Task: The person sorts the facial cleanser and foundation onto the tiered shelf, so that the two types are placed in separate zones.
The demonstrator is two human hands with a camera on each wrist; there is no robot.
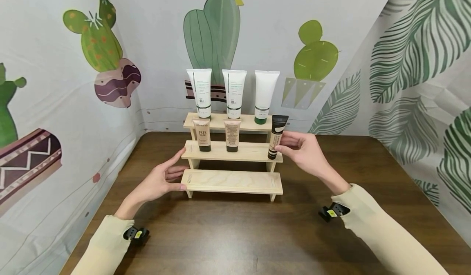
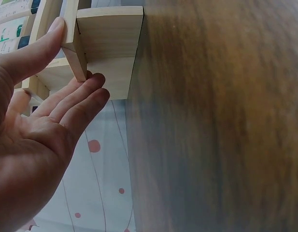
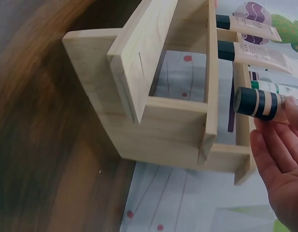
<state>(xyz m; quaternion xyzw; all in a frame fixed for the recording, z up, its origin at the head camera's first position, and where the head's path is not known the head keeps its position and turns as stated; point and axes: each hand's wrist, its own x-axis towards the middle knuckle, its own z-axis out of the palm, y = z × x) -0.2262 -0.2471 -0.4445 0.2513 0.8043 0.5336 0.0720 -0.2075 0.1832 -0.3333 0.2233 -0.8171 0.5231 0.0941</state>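
Right hand: the right hand (image 1: 307, 152) pinches a small tube with a black cap (image 1: 277, 138) between thumb and fingers, at the right end of the shelf.
Tube: it stands cap down, slightly tilted, its cap at the right end of the middle step; the wrist view shows the striped cap (image 3: 256, 103) just past the step's edge, fingertips (image 3: 296, 110) on the tube's body.
Left hand: the left hand (image 1: 162, 179) has its fingers straight and spread, thumb on the left end of the middle step, fingertips touching the left end of the bottom step.
Shelf: a three-step wooden shelf (image 1: 232, 182) sits on the brown table (image 1: 235, 234), near the back wall.
Middle step: two beige tubes (image 1: 203, 134) stand cap down to the left.
Top step: three white tubes (image 1: 234, 93) stand in a row.
Bottom step: bare wood.
Backdrop: cloth printed with cactus (image 1: 212, 30) and leaves.
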